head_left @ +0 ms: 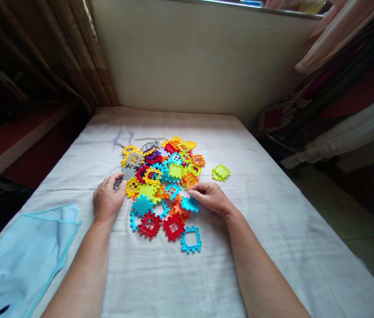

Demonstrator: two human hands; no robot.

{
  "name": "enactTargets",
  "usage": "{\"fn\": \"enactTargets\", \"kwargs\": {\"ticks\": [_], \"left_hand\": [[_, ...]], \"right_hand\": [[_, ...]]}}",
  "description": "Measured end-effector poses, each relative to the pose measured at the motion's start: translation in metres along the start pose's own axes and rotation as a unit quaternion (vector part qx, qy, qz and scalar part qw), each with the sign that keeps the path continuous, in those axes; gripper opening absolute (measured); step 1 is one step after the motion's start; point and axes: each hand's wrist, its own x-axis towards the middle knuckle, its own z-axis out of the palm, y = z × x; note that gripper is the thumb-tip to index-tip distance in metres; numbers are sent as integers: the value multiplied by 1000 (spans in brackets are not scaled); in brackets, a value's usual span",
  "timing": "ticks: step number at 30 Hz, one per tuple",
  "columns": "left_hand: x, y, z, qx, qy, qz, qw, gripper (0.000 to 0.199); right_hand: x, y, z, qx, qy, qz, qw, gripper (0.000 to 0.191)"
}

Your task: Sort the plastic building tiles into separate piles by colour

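White sheet (170, 282) spread over the flat surface, creased, with a faint purple mark near the far left. Beyond its far edge, pale wall (200, 62). Off to the right, hanging clothes (349, 123), dark, pink and white; at left, brown curtain (74, 57) above red furniture (8, 137). Light blue cloth (34, 247) lying folded at near left.

Mid-sheet, pile of plastic pieces (147, 191): toothed squares, some solid, some windowed; yellow, orange, red, purple, blue, lime, grey. Overlapping, mostly flat, between both hands.

Left hand (107, 196) at the pile's left edge, palm down, fingers bent, thumb apart from index finger. Partly open; dark grey piece (117, 184) showing in the gap. Cannot tell if gripped.

Right hand (211, 196) at the pile's right edge, thumb and index finger nearly together, other fingers curled. Just beside solid blue piece (189, 204), below orange piece (189, 180). Cannot tell if anything held.

At the near end, two red windowed pieces (150, 225) side by side; blue open frame (191, 250) to their right. Lime piece (221, 172) well apart, right of the pile.
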Motion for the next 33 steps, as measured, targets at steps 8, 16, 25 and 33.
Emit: {"fn": "enactTargets", "kwargs": {"ticks": [8,16,25,33], "left_hand": [[0,2,0,-5,2,-8,1000,35],[0,1,1,4,5,0,1000,34],[-1,-1,3,9,17,6,1000,32],[0,2,1,12,4,-1,1000,34]], "right_hand": [[7,8,6,-73,200,-18,977,24],[13,12,16,-240,214,-106,941,33],[10,15,8,-69,202,-99,972,40],[18,19,16,-268,267,-44,925,46]]}}
